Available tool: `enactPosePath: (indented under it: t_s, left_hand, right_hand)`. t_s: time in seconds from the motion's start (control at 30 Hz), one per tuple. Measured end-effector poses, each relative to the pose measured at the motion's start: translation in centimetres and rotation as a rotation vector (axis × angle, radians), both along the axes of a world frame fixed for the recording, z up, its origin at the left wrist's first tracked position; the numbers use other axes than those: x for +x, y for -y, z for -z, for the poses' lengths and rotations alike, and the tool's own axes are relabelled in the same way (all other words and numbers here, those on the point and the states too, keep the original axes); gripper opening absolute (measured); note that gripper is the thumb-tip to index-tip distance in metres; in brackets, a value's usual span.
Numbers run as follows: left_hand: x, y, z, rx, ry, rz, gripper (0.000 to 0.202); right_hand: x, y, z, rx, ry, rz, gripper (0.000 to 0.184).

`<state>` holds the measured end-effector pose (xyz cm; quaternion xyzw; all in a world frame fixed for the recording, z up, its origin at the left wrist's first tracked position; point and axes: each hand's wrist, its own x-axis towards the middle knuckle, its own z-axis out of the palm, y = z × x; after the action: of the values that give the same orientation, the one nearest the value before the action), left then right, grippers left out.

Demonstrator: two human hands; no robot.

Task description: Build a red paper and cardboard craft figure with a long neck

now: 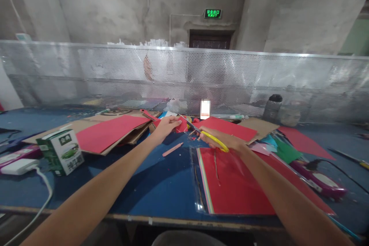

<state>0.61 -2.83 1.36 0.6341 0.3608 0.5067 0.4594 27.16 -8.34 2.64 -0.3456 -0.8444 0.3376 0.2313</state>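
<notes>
My left hand (169, 125) pinches a small piece of red paper (182, 124) above the middle of the table. In my right hand (211, 134) is a pair of scissors (215, 140) with yellow handles. Their blades point up and left and reach the red paper; whether they touch it I cannot tell. Small red scraps (193, 135) lie beneath the hands. Nearer me, a pink strip (173, 149) rests on the blue table (150, 184). Under my right forearm lies a clear packet of coloured paper (239, 184) with a red sheet on top.
Red sheets on cardboard (112, 132) lie at the left, behind a green and white milk carton (62, 150). A white plug with a cable (21, 166) is beside it. At the right are a purple power strip (318, 180) and a dark bottle (273, 107). A perforated metal screen (115, 69) closes off the back.
</notes>
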Motion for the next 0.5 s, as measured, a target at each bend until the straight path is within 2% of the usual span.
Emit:
enactPosePath:
  t_s: [0.5]
  left_hand:
    - [0.10, -0.11, 0.08, 0.004, -0.012, -0.009, 0.017]
  right_hand:
    - [-0.06, 0.14, -0.19, -0.120, -0.011, 0.052, 0.047]
